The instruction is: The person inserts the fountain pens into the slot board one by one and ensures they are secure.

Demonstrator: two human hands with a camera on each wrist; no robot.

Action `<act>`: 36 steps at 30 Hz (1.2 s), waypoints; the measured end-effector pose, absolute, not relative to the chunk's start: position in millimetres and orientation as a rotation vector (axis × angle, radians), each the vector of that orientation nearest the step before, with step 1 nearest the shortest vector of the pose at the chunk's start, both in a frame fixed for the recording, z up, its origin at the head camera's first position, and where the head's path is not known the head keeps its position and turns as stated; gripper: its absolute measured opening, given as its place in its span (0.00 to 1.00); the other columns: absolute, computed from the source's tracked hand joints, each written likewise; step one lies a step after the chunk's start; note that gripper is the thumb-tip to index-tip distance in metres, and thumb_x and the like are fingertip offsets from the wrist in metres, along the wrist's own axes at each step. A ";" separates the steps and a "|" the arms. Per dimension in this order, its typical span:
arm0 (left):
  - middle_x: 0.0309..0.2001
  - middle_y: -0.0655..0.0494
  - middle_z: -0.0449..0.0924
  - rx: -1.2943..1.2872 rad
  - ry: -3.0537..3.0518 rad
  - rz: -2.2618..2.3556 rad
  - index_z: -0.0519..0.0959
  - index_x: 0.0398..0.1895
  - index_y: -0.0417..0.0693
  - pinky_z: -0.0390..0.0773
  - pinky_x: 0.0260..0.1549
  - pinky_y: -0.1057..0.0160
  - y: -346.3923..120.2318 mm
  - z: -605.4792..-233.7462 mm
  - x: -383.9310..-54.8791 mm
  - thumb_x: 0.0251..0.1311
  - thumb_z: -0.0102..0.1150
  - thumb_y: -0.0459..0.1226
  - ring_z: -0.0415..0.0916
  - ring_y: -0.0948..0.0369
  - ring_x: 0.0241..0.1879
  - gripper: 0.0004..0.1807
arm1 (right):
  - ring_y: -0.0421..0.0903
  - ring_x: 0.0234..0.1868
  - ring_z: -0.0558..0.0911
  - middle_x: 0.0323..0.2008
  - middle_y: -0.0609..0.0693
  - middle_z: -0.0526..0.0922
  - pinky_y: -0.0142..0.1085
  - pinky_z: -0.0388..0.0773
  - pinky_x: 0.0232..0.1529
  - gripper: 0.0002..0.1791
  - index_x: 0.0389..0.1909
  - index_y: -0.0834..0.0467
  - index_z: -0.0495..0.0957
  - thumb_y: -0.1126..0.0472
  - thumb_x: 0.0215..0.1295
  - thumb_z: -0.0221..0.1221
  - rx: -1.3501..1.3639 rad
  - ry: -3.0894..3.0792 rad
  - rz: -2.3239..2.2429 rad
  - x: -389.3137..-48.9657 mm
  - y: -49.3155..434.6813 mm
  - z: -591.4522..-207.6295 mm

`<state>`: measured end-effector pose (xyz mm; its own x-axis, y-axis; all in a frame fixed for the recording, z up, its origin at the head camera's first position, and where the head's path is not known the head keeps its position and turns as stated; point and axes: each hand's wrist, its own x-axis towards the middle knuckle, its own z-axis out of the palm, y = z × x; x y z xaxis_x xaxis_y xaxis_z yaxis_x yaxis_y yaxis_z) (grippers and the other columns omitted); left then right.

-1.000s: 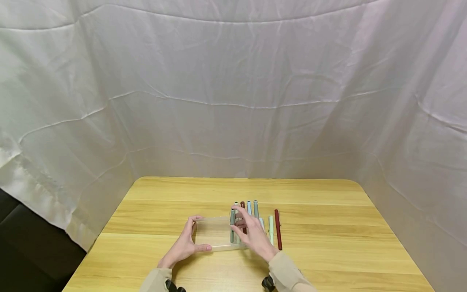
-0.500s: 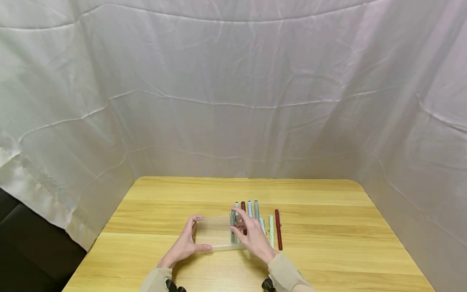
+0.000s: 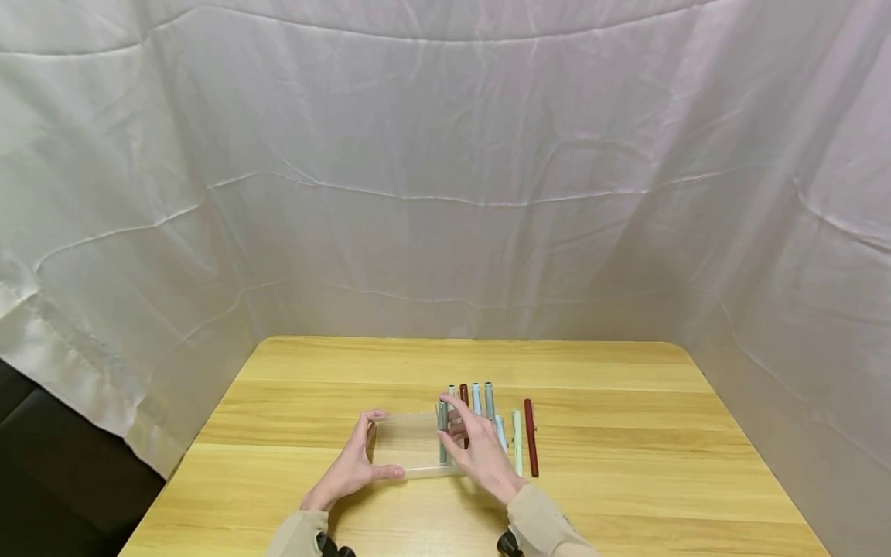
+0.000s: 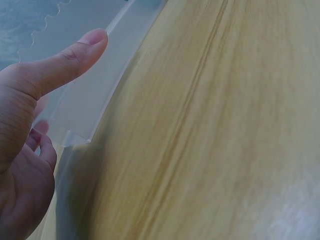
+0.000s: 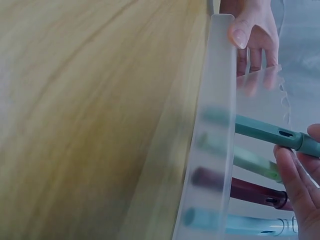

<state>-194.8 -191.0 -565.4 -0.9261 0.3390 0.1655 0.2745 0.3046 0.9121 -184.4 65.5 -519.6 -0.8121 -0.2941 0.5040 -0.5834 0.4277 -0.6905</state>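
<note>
My left hand (image 3: 351,464) grips the left end of a frosted clear plastic tray (image 3: 407,441), thumb on its near wall and fingers at the far side. The right hand (image 3: 483,452) pinches a dark teal pen (image 5: 260,129) near its upper end between thumb and fingers. That pen's lower end shows blurred behind the tray's near wall (image 5: 220,65). Beside it in the tray lie a light green pen (image 5: 252,162), a dark red pen (image 5: 255,192) and a light blue pen (image 5: 255,225), in a row. My right hand partly hides them in the head view.
To the right of the hand, a pale green pen (image 3: 517,441) and a dark red pen (image 3: 531,437) lie on the wooden table (image 3: 626,464). Another light blue pen (image 3: 500,429) is partly hidden. A pale curtain (image 3: 445,232) hangs behind the table and along its sides.
My right hand and the teal pen have shifted very slightly to the left. The left hand and the tray stay in place.
</note>
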 end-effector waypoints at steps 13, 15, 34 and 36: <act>0.73 0.37 0.56 0.563 2.488 1.716 0.57 0.68 0.39 0.41 0.79 0.45 -190.7 -564.9 -194.8 0.39 0.82 0.36 0.45 0.38 0.78 0.54 | 0.45 0.48 0.80 0.46 0.49 0.87 0.40 0.86 0.49 0.36 0.63 0.57 0.75 0.62 0.50 0.76 0.677 -2.311 0.909 -189.5 59.1 -519.0; 0.73 0.37 0.56 0.570 2.488 1.714 0.57 0.68 0.39 0.41 0.78 0.45 -190.8 -565.0 -194.8 0.40 0.82 0.36 0.45 0.38 0.78 0.53 | 0.45 0.50 0.76 0.47 0.49 0.85 0.40 0.83 0.49 0.36 0.62 0.57 0.77 0.61 0.49 0.77 0.682 -2.291 0.847 -192.1 58.6 -517.8; 0.73 0.40 0.57 0.560 2.486 1.719 0.57 0.68 0.41 0.43 0.79 0.46 -190.4 -564.6 -195.0 0.38 0.83 0.37 0.47 0.42 0.78 0.55 | 0.65 0.69 0.56 0.65 0.58 0.68 0.64 0.59 0.66 0.35 0.60 0.50 0.79 0.53 0.47 0.78 0.627 -2.369 0.587 -206.9 61.7 -510.5; 0.72 0.40 0.57 0.575 2.496 1.713 0.57 0.68 0.41 0.42 0.78 0.45 -190.5 -565.3 -195.1 0.38 0.82 0.37 0.47 0.40 0.78 0.54 | 0.66 0.70 0.55 0.66 0.58 0.67 0.66 0.57 0.67 0.35 0.60 0.49 0.79 0.52 0.48 0.77 0.625 -2.374 0.580 -207.6 62.5 -510.5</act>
